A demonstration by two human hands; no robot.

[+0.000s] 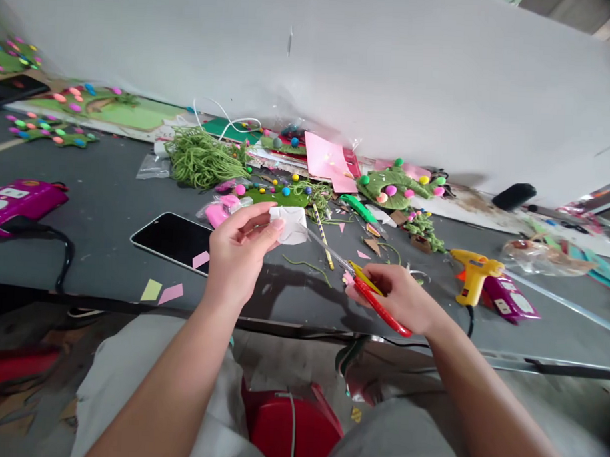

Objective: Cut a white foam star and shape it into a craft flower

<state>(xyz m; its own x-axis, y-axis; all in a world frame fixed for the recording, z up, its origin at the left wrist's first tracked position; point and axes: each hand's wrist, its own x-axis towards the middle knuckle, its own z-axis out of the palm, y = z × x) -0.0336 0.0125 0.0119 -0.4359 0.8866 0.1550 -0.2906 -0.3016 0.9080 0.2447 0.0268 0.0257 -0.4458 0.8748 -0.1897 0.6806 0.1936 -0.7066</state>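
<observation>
My left hand (pixel 244 243) pinches a small folded white paper (pixel 292 226) between thumb and fingers, above the dark table. In my right hand (pixel 400 295) are scissors with red and yellow handles (pixel 382 311); their blades point up and left, with the tips close to the paper's right edge. Whether the tips touch the paper I cannot tell. A black phone (pixel 172 238) lies left of my left hand, a pink scrap on its corner. Beyond the blades rests a patterned pencil (pixel 323 239).
Green yarn (pixel 205 157) and felt pieces with colored pompoms (pixel 396 185) line the wall side. A yellow glue gun (pixel 476 274) stands at right by a purple device (pixel 510 299); another purple device (pixel 23 205) is at far left. A green cutter (pixel 358 207) lies mid-table.
</observation>
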